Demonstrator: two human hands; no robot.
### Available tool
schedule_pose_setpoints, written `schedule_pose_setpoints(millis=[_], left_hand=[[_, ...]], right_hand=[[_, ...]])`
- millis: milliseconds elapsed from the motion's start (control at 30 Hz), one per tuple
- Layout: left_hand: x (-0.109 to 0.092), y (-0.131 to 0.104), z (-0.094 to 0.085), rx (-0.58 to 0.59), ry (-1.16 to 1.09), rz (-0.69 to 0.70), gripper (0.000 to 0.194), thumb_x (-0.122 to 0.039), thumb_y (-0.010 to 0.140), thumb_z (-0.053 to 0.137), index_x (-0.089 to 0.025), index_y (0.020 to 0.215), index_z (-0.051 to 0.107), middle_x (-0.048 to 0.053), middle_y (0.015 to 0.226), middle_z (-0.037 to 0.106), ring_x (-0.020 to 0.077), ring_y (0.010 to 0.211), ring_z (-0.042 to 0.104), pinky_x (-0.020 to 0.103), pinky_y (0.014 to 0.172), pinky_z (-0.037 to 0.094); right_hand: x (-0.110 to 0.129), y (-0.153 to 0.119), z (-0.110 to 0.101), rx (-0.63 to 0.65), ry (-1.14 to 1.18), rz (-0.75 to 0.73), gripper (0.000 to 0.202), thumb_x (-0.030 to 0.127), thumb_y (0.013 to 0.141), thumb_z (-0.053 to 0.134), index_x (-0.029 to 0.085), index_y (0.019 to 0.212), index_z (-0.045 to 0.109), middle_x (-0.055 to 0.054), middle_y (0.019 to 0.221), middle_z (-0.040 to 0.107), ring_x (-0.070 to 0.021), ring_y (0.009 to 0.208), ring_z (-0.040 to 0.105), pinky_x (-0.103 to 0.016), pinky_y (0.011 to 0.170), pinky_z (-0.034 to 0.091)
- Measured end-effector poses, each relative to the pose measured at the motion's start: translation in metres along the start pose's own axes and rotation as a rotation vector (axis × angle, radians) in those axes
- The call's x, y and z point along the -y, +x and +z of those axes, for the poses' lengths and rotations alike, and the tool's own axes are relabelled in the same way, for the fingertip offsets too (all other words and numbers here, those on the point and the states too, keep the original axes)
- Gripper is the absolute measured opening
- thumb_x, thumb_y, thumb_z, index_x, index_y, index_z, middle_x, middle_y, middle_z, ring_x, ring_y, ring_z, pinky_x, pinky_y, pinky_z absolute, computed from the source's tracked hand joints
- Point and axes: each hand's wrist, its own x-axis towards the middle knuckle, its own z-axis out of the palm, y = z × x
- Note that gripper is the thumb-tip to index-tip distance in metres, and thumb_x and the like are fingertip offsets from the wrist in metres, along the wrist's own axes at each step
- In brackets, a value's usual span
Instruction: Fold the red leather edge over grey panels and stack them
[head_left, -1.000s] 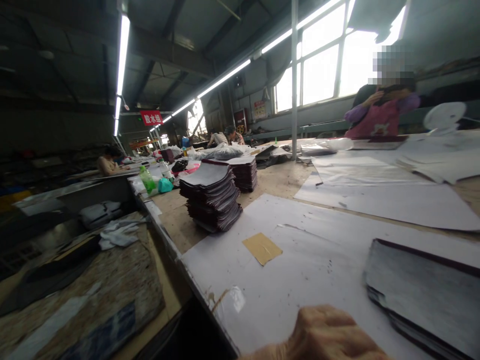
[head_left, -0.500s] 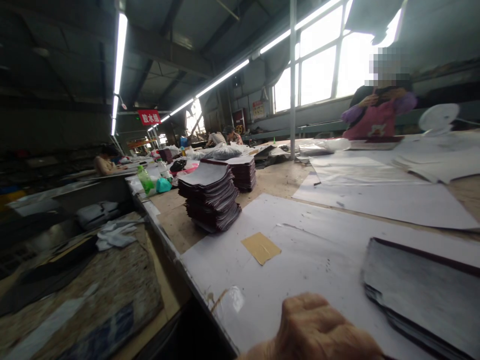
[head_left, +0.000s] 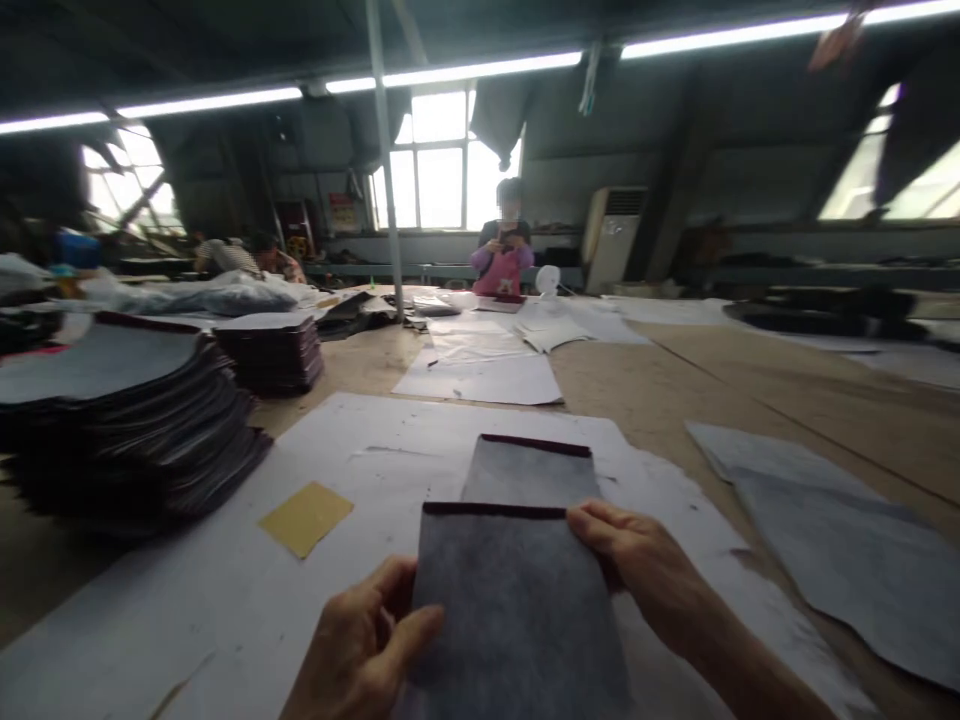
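Between my two hands is a grey sheet [head_left: 514, 610] with a dark maroon strip along its top edge. My left hand [head_left: 367, 640] pinches its left side, thumb on top. My right hand [head_left: 626, 550] grips the upper right corner at the strip. Just beyond it, a similar grey piece [head_left: 534, 468] with a maroon edge lies on the white paper [head_left: 390, 430], partly covered by the held sheet. A small tan square [head_left: 306, 518] lies left of my hands.
Tall dark stack [head_left: 142, 430] at the left, a smaller stack [head_left: 270, 350] behind it. Grey sheets [head_left: 855, 550] lie at right. A pole [head_left: 388, 180] rises from the table. Across it, a person in a pink apron [head_left: 504, 268] stands near a white fan [head_left: 548, 281].
The view has swung right. Both hands now show, holding a grey sheet; earlier only one hand was visible at the bottom edge.
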Motion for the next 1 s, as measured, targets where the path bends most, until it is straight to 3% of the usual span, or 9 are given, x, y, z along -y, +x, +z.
schedule_pose_setpoints(millis=[100, 367, 467, 533, 633, 833, 1000], left_hand=[[0.009, 0.002, 0.001, -0.050, 0.044, -0.076, 0.030, -0.044, 0.069, 0.063, -0.014, 0.073, 0.063, 0.003, 0.063, 0.060, 0.0166, 0.060, 0.056, 0.022, 0.053, 0.043], [-0.001, 0.012, 0.006, -0.207, -0.308, -0.251, 0.032, -0.035, 0.051, 0.075, -0.013, 0.069, 0.060, 0.000, 0.052, 0.059, 0.0122, 0.045, 0.053, 0.019, 0.042, 0.038], [-0.009, 0.025, 0.004, -0.214, -0.169, -0.213, 0.031, -0.037, 0.051, 0.073, -0.012, 0.063, 0.059, -0.002, 0.045, 0.051, 0.0067, 0.036, 0.040, 0.016, 0.035, 0.026], [-0.016, 0.038, 0.003, -0.190, 0.009, -0.130, 0.031, -0.041, 0.053, 0.069, -0.012, 0.059, 0.058, -0.004, 0.041, 0.045, 0.0052, 0.035, 0.034, 0.016, 0.035, 0.023], [-0.025, 0.065, 0.007, -0.155, 0.175, -0.030, 0.029, -0.041, 0.056, 0.063, -0.013, 0.060, 0.058, -0.004, 0.043, 0.044, 0.0061, 0.039, 0.034, 0.017, 0.039, 0.025], [-0.023, 0.111, 0.027, -0.157, 0.352, 0.051, 0.022, -0.036, 0.061, 0.055, -0.015, 0.062, 0.060, -0.003, 0.050, 0.050, 0.0107, 0.051, 0.043, 0.020, 0.050, 0.031], [-0.012, 0.122, 0.034, -0.234, 0.589, 0.078, 0.022, -0.037, 0.064, 0.053, -0.017, 0.060, 0.060, -0.002, 0.051, 0.052, 0.0153, 0.057, 0.049, 0.023, 0.053, 0.030]], right_hand=[[-0.002, 0.002, 0.005, 0.011, 0.049, 0.042, 0.049, 0.064, 0.073, 0.048, 0.017, 0.062, 0.046, 0.004, 0.048, 0.040, -0.0078, 0.041, 0.038, -0.020, 0.040, 0.030], [-0.001, -0.003, 0.000, 0.204, 0.141, 0.054, 0.066, 0.075, 0.074, 0.028, 0.014, 0.061, 0.049, -0.003, 0.056, 0.052, -0.0118, 0.047, 0.051, -0.022, 0.044, 0.042], [0.001, -0.003, 0.001, 0.181, 0.136, 0.028, 0.051, 0.064, 0.074, 0.043, 0.014, 0.063, 0.050, -0.001, 0.057, 0.052, -0.0109, 0.047, 0.050, -0.022, 0.045, 0.043], [0.002, -0.003, 0.001, 0.112, 0.110, 0.000, 0.031, 0.046, 0.070, 0.056, 0.016, 0.066, 0.049, 0.001, 0.057, 0.051, -0.0099, 0.046, 0.048, -0.021, 0.044, 0.041], [0.002, 0.001, -0.003, -0.088, 0.031, -0.049, 0.014, 0.031, 0.072, 0.051, 0.018, 0.068, 0.048, 0.003, 0.060, 0.049, -0.0096, 0.048, 0.047, -0.020, 0.043, 0.040], [-0.009, 0.020, -0.018, -0.490, -0.316, -0.067, 0.017, 0.032, 0.077, 0.050, 0.020, 0.067, 0.055, 0.001, 0.056, 0.052, -0.0128, 0.055, 0.050, -0.022, 0.051, 0.035], [-0.017, 0.031, -0.020, -0.581, -0.568, -0.037, 0.016, 0.029, 0.076, 0.053, 0.021, 0.062, 0.058, 0.000, 0.056, 0.055, -0.0155, 0.060, 0.053, -0.024, 0.053, 0.029]])
